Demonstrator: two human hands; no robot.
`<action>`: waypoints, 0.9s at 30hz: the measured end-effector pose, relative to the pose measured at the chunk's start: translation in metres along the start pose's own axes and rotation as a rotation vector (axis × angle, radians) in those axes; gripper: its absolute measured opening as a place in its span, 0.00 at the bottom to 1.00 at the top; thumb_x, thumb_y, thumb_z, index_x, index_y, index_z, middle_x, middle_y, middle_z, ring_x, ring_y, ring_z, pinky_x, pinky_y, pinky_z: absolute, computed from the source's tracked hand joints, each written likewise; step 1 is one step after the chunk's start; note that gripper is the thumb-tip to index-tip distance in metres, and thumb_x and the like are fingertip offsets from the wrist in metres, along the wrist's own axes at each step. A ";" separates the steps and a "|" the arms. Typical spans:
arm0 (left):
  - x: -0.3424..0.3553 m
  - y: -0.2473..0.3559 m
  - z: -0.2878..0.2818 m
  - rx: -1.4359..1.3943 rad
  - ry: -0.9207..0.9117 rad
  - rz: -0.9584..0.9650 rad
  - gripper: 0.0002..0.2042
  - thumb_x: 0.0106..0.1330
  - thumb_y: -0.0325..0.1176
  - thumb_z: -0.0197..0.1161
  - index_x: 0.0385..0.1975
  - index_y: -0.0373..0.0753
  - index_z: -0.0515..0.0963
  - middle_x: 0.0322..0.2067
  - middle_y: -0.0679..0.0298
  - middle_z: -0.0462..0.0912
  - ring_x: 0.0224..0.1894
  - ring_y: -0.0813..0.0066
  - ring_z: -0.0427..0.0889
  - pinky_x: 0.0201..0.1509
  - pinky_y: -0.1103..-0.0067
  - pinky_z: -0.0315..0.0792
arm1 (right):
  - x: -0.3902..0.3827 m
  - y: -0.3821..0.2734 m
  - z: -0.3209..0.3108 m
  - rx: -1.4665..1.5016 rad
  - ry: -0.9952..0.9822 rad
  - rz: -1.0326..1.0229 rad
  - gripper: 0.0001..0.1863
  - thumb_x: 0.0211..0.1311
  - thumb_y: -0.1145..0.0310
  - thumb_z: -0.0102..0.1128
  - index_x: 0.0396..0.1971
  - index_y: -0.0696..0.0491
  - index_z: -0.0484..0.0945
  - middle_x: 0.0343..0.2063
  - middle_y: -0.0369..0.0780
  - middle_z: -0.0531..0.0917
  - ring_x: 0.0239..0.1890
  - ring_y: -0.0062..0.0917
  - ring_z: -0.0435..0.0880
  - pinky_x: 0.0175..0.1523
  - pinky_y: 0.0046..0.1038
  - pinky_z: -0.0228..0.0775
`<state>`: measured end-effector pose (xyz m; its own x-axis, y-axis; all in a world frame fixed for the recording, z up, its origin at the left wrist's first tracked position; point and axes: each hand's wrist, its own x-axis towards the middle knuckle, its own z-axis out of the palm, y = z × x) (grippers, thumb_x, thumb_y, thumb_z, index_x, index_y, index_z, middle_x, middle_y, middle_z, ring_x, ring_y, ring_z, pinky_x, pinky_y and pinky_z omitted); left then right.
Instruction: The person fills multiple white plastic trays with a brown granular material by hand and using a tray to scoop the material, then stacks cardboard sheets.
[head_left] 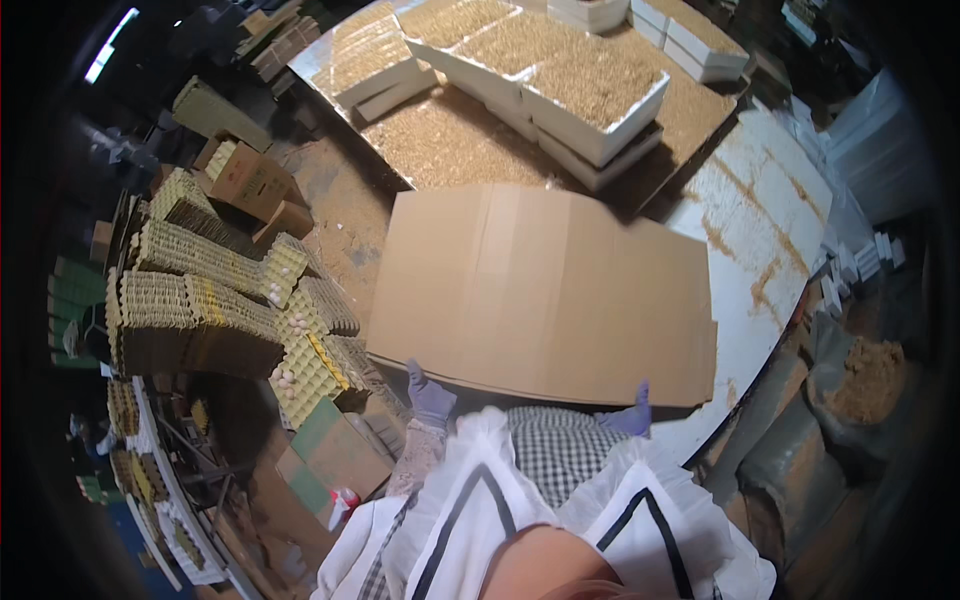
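A person's gloved left hand [430, 397] and right hand [633, 415] grip the near edge of a flattened cardboard sheet [545, 290], fingers closed on it, held level above a white counter [760, 215], egg trays [200, 300] stacked at left.

Strong light falls from above on the flat cardboard sheet [545, 290] that the gloved left hand [430, 397] and right hand [634, 412] hold, and the white trays of grain [590, 85] beyond it look almost washed out. To the left of the grip the egg tray stacks [190, 300] sit in dim shadow. The fisheye rim is black, and straight edges bend there.
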<state>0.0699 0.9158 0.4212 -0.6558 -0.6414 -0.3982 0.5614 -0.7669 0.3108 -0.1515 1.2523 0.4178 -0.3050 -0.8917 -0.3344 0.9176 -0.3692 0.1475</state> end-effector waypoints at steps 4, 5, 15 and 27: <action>0.008 0.024 0.016 0.037 -0.172 0.143 0.32 0.66 0.61 0.46 0.61 0.44 0.65 0.64 0.65 0.64 0.63 0.65 0.64 0.67 0.66 0.60 | -0.010 0.022 0.030 -0.284 0.276 -0.318 0.32 0.61 0.46 0.56 0.62 0.45 0.65 0.61 0.40 0.68 0.64 0.40 0.64 0.63 0.52 0.58; 0.011 0.029 0.000 -0.034 -0.086 0.133 0.33 0.66 0.63 0.44 0.62 0.45 0.64 0.65 0.64 0.62 0.64 0.63 0.63 0.67 0.65 0.58 | -0.018 0.019 0.029 -0.364 0.310 -0.344 0.32 0.61 0.46 0.56 0.61 0.45 0.65 0.61 0.40 0.69 0.64 0.40 0.64 0.64 0.52 0.58; 0.027 0.120 0.045 0.281 0.068 0.273 0.23 0.62 0.46 0.61 0.54 0.41 0.72 0.57 0.61 0.73 0.58 0.66 0.72 0.62 0.62 0.66 | -0.035 0.025 -0.033 -0.731 0.533 -0.622 0.30 0.52 0.81 0.51 0.59 0.55 0.68 0.56 0.45 0.75 0.60 0.37 0.73 0.64 0.35 0.64; 0.156 0.218 0.028 0.516 -0.064 0.231 0.16 0.61 0.39 0.58 0.45 0.38 0.76 0.49 0.56 0.79 0.51 0.63 0.76 0.60 0.61 0.66 | 0.014 0.076 0.042 -0.214 0.346 -0.538 0.23 0.64 0.65 0.57 0.58 0.51 0.69 0.54 0.42 0.76 0.56 0.30 0.75 0.54 0.36 0.73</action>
<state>0.0761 0.6478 0.4516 -0.5836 -0.7813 -0.2213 0.3851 -0.5062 0.7717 -0.0962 1.2008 0.4633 -0.6670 -0.4495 -0.5942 0.7020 -0.6465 -0.2989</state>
